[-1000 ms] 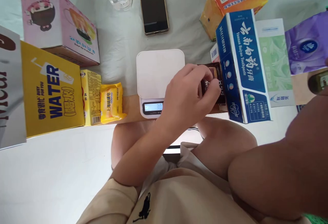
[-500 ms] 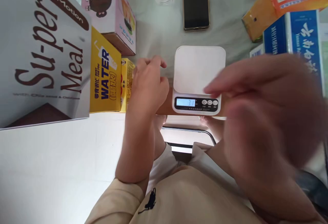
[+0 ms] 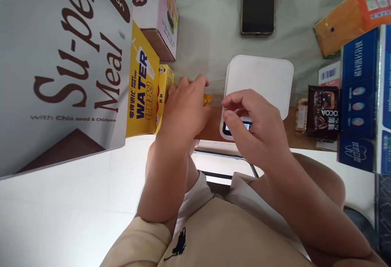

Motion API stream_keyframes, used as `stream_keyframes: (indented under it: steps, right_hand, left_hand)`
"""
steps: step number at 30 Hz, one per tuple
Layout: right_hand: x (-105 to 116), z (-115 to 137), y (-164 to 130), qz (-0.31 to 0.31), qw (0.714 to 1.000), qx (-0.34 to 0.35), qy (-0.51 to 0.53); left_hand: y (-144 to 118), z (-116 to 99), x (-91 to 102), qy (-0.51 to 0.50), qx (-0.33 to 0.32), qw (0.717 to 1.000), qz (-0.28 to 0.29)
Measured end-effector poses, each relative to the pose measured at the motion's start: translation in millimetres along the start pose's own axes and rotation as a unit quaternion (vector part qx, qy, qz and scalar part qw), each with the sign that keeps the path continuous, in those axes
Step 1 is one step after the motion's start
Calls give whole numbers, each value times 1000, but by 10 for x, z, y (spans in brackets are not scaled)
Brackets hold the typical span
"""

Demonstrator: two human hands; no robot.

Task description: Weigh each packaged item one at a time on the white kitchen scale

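Reaching out with both hands, the person sits at the near edge of the table (image 3: 210,39), which has a pale cloth on it. The left hand (image 3: 185,110) lies over a small yellow packet (image 3: 207,99), near the left side of the table. Its fingers (image 3: 201,82) curl down around the packet, but the hand hides most of it, so I cannot tell if the grip is tight yet. The packet lies flat, just beside a small yellow box (image 3: 165,88) and a bigger yellow WATER box (image 3: 142,92).

The right hand (image 3: 256,124) is at the front of the white kitchen scale (image 3: 259,79). Its fingers (image 3: 232,118) are bent and hold nothing; they sit close to the little screen and may be touching the scale there.

The top of the scale is bare, so I think the packet has not been weighed yet. It has yet to be lifted and set on the scale.

A brown COCOA packet (image 3: 323,112) rests to the right of the scale, beside a blue toothpaste box (image 3: 356,96). A dark phone (image 3: 258,3) lies at the far edge.
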State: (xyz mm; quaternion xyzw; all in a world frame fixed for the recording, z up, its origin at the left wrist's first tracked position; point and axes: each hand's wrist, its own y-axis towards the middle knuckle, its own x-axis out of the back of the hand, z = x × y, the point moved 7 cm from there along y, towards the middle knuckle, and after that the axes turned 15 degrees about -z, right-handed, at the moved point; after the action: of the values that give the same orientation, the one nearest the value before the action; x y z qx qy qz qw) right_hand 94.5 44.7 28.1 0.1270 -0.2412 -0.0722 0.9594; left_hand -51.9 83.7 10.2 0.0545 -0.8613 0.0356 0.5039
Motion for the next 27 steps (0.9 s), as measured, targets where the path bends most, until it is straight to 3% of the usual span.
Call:
stream_keyframes:
  steps: [3,7,10,13,16,21,24,27]
  right_hand:
    - [7,-18,1,-4,1000,0,-4]
    - [36,-15,-8,-8,1000,-8,13]
    - [115,-19,-8,-26,1000,-15,10]
    - [253,-88,25,-61,998,-28,7]
    - [408,-246,98,-95,994,-50,11]
    - [618,-553,204,-122,986,-93,-66]
    - [680,-584,212,-109,978,-77,-162]
    - [747,-505,206,-132,970,-41,-200]
  left_hand:
    - [10,3,83,-9,34,999,0]
    - [-4,-142,335,-167,13,980,-107]
    - [-60,-255,389,-262,-25,953,-151]
    - [-106,-381,287,-335,-58,929,-144]
    - [-133,-506,44,-399,-78,909,-93]
    - [-175,-637,-386,-337,-113,934,-26]
    - [-181,-668,-414,-287,-116,950,-34]
    - [-162,-688,-287,-240,-109,962,-73]
